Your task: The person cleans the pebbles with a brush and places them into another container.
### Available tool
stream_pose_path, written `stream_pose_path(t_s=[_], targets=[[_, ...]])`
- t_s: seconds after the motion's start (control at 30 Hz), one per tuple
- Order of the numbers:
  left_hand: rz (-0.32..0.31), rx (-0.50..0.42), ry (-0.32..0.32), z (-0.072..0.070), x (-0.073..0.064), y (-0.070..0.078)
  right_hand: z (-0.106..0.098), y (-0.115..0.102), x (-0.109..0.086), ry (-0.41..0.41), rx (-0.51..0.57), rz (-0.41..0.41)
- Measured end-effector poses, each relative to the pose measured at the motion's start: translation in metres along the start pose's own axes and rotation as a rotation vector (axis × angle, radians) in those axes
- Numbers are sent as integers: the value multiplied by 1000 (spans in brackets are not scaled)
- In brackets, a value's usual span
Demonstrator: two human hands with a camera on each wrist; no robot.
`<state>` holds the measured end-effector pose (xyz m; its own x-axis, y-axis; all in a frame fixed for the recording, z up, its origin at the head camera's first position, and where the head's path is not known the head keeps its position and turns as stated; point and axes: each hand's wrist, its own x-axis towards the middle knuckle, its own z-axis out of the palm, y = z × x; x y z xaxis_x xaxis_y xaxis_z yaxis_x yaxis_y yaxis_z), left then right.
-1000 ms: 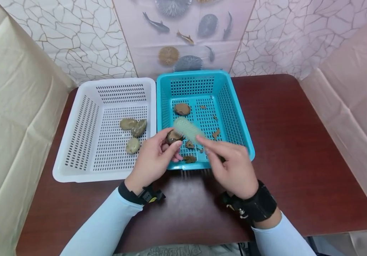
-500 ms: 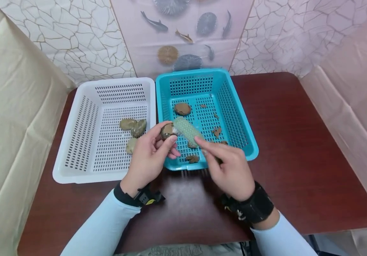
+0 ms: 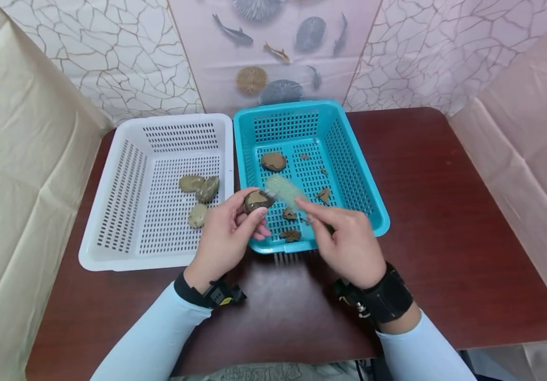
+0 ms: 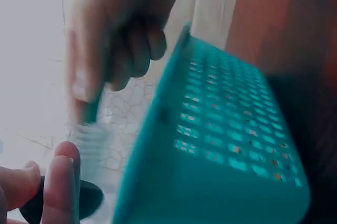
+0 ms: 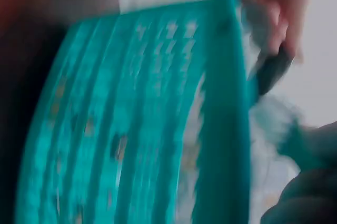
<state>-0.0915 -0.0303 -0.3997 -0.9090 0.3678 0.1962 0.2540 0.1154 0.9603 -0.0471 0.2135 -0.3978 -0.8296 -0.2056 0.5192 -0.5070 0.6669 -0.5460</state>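
My left hand [image 3: 221,233] grips a dark, smooth stone [image 3: 258,201] between fingers and thumb, over the front left of the blue basket [image 3: 366,185]. A patch of brown mud covers part of its upper face. My right hand [image 3: 349,243] holds a pale green scrub brush [image 3: 285,190], index finger laid along its back. The brush head is blurred and lies right at the stone's right end. In the left wrist view, the bristles [image 4: 90,148] hang close beside the stone [image 4: 90,199]. The right wrist view shows the stone [image 5: 274,71] just beyond the basket rim.
Inside the blue basket lie another mud-topped stone [image 3: 273,162] and several brown mud flakes [image 3: 290,235]. A white basket [image 3: 111,254] adjoins it on the left, with a few greenish stones [image 3: 191,183] inside. Both baskets stand on a dark red table [image 3: 445,222].
The brush has shifted back and forth against the stone, which has tilted slightly in my left hand. Both hands have kept their hold; the blue basket has moved slightly.
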Motion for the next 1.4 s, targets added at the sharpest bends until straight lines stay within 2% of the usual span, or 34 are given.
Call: stream_pose_path(t_s=[0.1, 0.17, 0.23, 0.3, 0.4, 0.47, 0.5, 0.6, 0.67, 0.73, 0.83, 0.9, 0.93, 1.07, 1.1, 1.23, 1.3, 1.33, 1.4], targets=[[-11, 17, 3, -2, 0, -1, -3, 2, 0, 38, -36, 4], [-12, 39, 1, -3, 0, -1, -2, 0, -1, 58, 30, -49], [-10, 68, -7, -3, 0, -1, 1, -4, -1, 40, 100, -103], [-1, 84, -16, -2, 0, -1, 3, -4, 0, 11, 127, -102], [9, 93, -28, -1, -1, -1, 2, 2, 3, -28, 15, -28], [17, 98, -25, -1, -1, 0, -1, 5, 4, -17, -56, 15], [19, 110, -23, -2, 0, 0, -2, 5, 4, -5, -69, 12], [19, 145, -18, -3, 2, 0, -4, 0, 1, 13, 10, -51], [17, 182, -19, -3, 3, -1, -2, -3, -1, -10, 86, -88], [16, 197, -23, -2, 5, -2, 0, -3, 0, -37, 94, -65], [17, 162, -29, -3, 4, -1, -1, 7, 3, -51, -20, 35], [26, 130, -32, -4, 5, 0, -6, 10, 5, -34, -41, 64], [27, 122, -35, -5, 6, 2, -7, 9, 5, -26, -34, 55], [38, 134, -28, -6, 7, 4, -7, -4, 4, 0, 141, -65], [37, 131, -23, -6, 6, 4, -5, -4, 4, -1, 145, -75], [64, 14, 4, -6, 3, 6, -5, 9, 3, 19, -12, 14], [90, -22, 23, -8, 3, 8, -9, 12, 3, 77, -63, 43], [100, -30, 31, -8, 3, 8, -10, 11, 2, 117, -63, 22], [116, -10, 46, -8, 4, 8, -9, 4, 0, 186, -5, -73]])
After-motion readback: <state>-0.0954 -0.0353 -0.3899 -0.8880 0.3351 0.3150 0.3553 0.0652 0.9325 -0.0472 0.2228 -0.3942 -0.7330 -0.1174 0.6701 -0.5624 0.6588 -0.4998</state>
